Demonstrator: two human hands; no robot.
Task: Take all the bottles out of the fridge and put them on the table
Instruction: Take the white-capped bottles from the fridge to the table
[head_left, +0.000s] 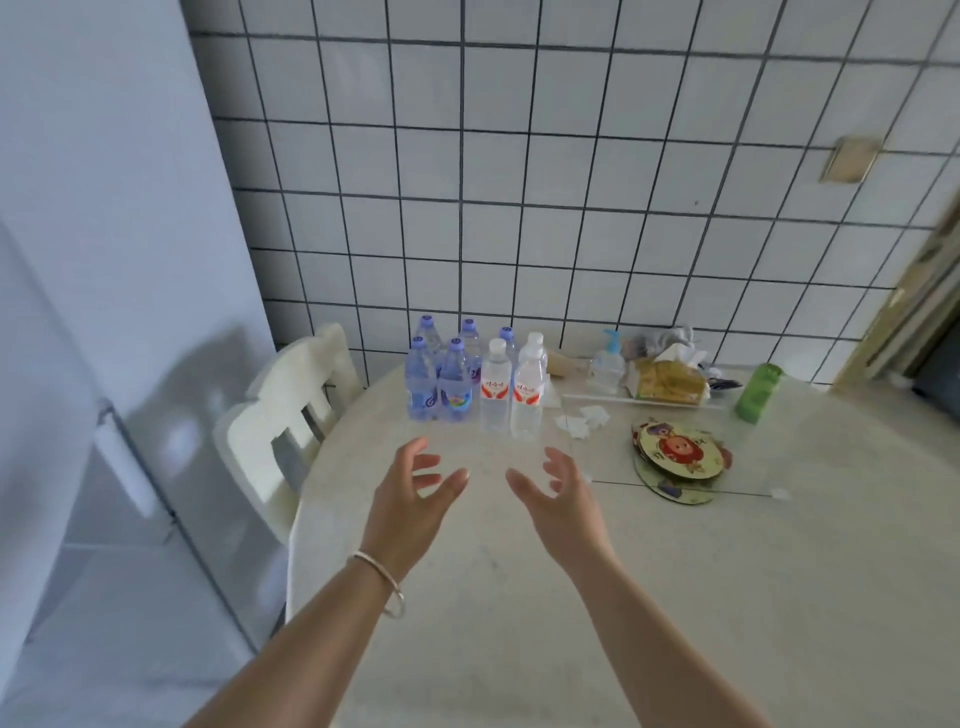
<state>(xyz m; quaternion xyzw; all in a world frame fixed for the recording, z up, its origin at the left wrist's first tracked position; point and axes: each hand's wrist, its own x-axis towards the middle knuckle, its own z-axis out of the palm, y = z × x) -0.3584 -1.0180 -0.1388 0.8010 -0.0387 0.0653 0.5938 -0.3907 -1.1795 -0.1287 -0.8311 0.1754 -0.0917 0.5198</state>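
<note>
A single head-worn wide-angle view looks forward and down across the counter (571, 597) toward the tiled wall (571, 182), close above.

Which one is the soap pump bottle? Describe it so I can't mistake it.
Start at the round table, far edge against the tiled wall. Right of the water bottles stands the pump bottle, beside a tissue pack. It alone is squat and clear with a light-blue pump head.

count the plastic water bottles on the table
7, all upright near the wall: five blue-tinted purple-capped bottles clustered left, two clear white-capped red-labelled bottles right. More may hide behind.
</note>
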